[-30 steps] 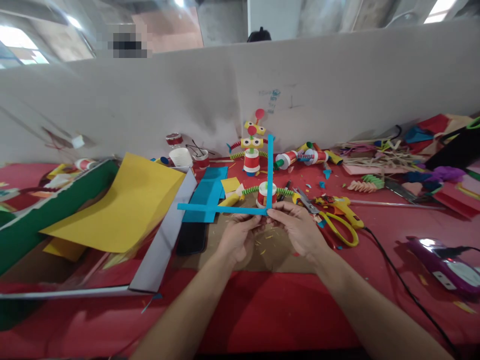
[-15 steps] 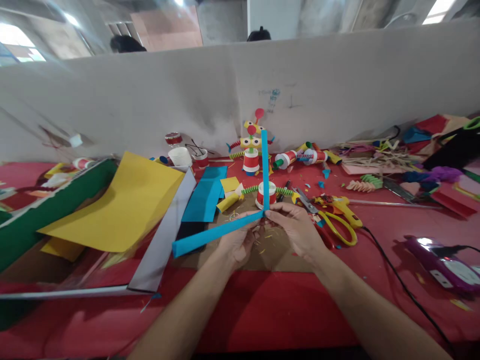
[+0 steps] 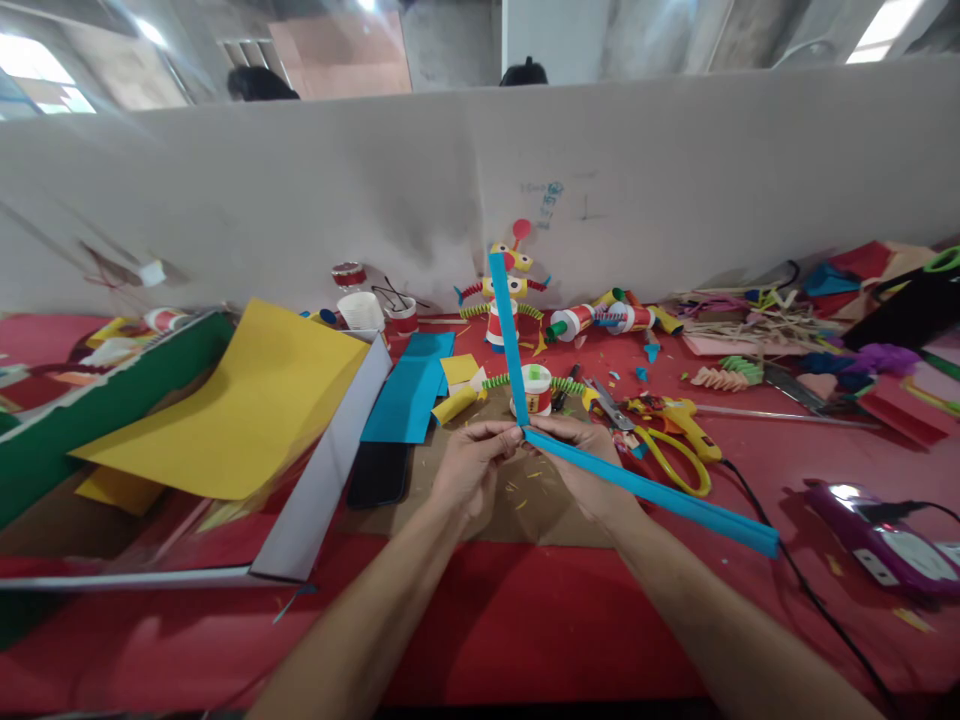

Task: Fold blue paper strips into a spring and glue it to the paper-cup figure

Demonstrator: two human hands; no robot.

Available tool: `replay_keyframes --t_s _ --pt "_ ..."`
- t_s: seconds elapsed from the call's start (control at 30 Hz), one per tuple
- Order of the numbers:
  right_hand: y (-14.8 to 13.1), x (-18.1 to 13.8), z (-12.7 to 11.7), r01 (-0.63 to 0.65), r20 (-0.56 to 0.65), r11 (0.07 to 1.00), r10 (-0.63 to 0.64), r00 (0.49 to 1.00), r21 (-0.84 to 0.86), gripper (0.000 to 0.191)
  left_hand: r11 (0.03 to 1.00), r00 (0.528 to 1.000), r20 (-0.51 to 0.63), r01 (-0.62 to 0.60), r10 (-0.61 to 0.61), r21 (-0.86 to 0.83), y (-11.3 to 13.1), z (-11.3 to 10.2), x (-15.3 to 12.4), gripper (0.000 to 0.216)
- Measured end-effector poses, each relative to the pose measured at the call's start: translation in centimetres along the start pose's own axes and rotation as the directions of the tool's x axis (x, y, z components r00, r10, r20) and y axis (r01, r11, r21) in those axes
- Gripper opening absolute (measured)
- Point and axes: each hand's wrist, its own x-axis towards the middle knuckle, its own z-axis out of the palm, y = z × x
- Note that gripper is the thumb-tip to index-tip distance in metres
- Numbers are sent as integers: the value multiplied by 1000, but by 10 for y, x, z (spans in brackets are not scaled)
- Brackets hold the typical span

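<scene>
Two blue paper strips meet in a corner between my hands. One blue strip (image 3: 508, 335) stands up, leaning slightly left; the other blue strip (image 3: 660, 492) runs down to the right across my right hand. My left hand (image 3: 480, 462) pinches the corner with thumb and fingers. Closed at the same joint is my right hand (image 3: 581, 455), partly covered by the lower strip. Just behind them stands a red and white paper cup figure (image 3: 534, 393) with green folded-paper arms. A brown board (image 3: 517, 515) dotted with yellow scraps lies beneath my hands.
Left are a box (image 3: 322, 470) with yellow paper (image 3: 240, 400), blue sheets (image 3: 409, 395) and a black phone (image 3: 377, 475). Right lie yellow-handled scissors (image 3: 679, 465), a yellow glue gun (image 3: 690, 425) with its cord and a purple device (image 3: 877, 535). Finished-looking cup figures (image 3: 504, 322) stand behind.
The lower blue strip has swung from pointing left to pointing right. The upright strip now leans left, and my left hand has come up to the corner.
</scene>
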Motion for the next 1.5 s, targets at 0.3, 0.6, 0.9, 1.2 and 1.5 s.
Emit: replay_keyframes --t_s 0.3,0.6,0.9,1.2,1.5 --pt "-4 -3 3 52 31 991 -49 998 -123 18 999 997 -57 -44 43 -19 -2 1 1 15" --pt "-4 0 7 -119 -36 979 127 991 163 13 983 999 -19 -45 42 -178 -10 6 0 11" --pt "2 -1 5 15 -33 1000 -15 999 1 16 996 996 -19 -84 84 -11 -4 6 -3 18" --pt "-5 -8 8 110 -93 961 -138 986 -254 14 996 998 -51 -52 49 -70 -4 6 -3 19" --pt "-7 -10 12 169 -4 955 -175 985 -245 18 969 997 -72 19 -37 -245 -7 2 2 23"
